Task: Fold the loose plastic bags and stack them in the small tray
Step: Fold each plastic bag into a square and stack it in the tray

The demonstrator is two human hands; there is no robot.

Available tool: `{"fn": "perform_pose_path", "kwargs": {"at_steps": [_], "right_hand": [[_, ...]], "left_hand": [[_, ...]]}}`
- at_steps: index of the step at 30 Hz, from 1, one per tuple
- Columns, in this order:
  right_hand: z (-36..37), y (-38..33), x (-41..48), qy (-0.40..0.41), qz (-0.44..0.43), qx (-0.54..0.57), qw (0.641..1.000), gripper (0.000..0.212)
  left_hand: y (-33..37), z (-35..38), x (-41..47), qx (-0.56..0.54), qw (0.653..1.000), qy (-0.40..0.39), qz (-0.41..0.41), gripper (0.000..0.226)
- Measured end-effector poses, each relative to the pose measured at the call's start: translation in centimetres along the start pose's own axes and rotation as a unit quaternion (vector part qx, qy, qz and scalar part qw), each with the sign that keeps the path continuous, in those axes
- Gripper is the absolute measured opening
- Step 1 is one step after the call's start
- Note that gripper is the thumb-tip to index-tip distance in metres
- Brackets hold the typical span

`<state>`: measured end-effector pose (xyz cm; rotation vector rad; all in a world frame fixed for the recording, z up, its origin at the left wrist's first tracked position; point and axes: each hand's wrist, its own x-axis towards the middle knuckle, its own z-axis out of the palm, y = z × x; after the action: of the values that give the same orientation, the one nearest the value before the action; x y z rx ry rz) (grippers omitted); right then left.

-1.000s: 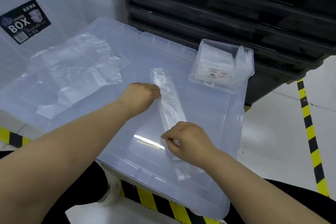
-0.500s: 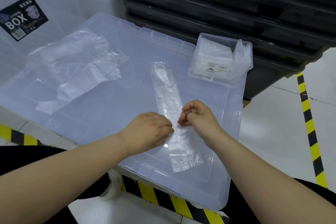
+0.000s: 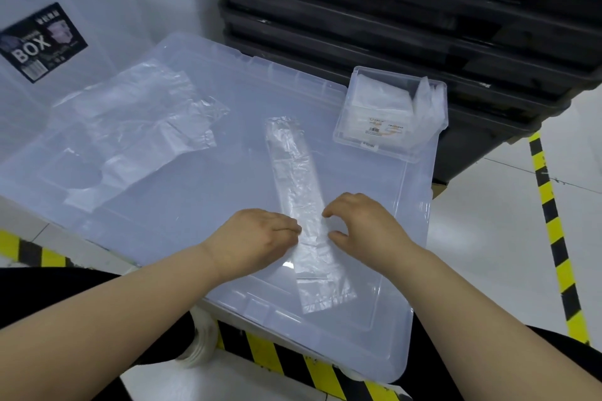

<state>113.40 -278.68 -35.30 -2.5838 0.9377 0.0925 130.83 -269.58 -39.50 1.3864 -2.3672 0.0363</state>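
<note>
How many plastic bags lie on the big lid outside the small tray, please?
2: a folded strip across the middle of the lid, a loose bag at its left; more may lie beneath.

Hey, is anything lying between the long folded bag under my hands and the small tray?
Nothing visible. Only bare lid lies between the long bag and the small tray. The tray already holds folded bags, but its top is open.

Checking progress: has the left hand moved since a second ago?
Yes. The left hand slid along the folded bag toward the person, away from the small tray.
</note>
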Motion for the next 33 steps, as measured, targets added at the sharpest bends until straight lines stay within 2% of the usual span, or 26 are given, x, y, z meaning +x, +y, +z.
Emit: {"fn": "perform_pose_path", "kwargs": {"at_steps": [2,4,6,8,10,14,19,22,26,30,33], "right_hand": [[0.1,0.6,0.0,0.035,0.014,0.006,0.999,0.036],[0.3,0.8,0.1,0.035,-0.002,-0.026,0.999,0.038],[0.6,0.4,0.2,0.044,-0.071,-0.078,0.993,0.036],[1.1,0.1,0.4,0.067,-0.144,-0.072,0.985,0.03],[1.3,-0.1,0.6,0.075,-0.175,-0.074,0.979,0.022],[1.6,-0.4,0.7,0.065,-0.165,-0.051,0.983,0.01],[2.9,0.1,0.8,0.111,-0.134,-0.018,0.985,0.01],[2.9,0.2,0.9,0.142,-0.082,0.071,0.984,0.01],[2.1,-0.1,1.0,0.118,0.009,0.174,0.978,0.014],[1.9,0.1,0.9,0.092,0.016,0.178,0.98,0.02],[1.9,0.3,0.9,0.078,-0.015,0.122,0.989,0.031]], "left_hand": [[-0.3,-0.1,-0.3,-0.012,1.0,-0.014,0.012,0.03],[-0.8,-0.3,-0.6,-0.018,0.999,-0.031,0.025,0.031],[-1.3,-0.6,-1.0,-0.023,0.998,-0.049,0.033,0.033],[-1.8,-1.0,-1.3,-0.027,0.997,-0.063,0.036,0.033],[-2.1,-1.1,-1.6,-0.031,0.996,-0.071,0.037,0.034],[-2.4,-0.8,-2.0,-0.023,0.999,-0.035,-0.002,0.031],[-2.9,-0.6,-2.0,0.002,0.997,0.01,-0.081,0.032],[-2.6,-0.1,-1.7,-0.003,0.995,0.017,-0.1,0.033],[-1.8,0.9,-0.9,-0.004,0.995,0.026,-0.093,0.033],[-1.7,1.1,-0.5,-0.006,0.994,0.032,-0.107,0.032],[-2.2,1.1,-0.9,-0.055,0.99,0.034,-0.123,0.034]]}}
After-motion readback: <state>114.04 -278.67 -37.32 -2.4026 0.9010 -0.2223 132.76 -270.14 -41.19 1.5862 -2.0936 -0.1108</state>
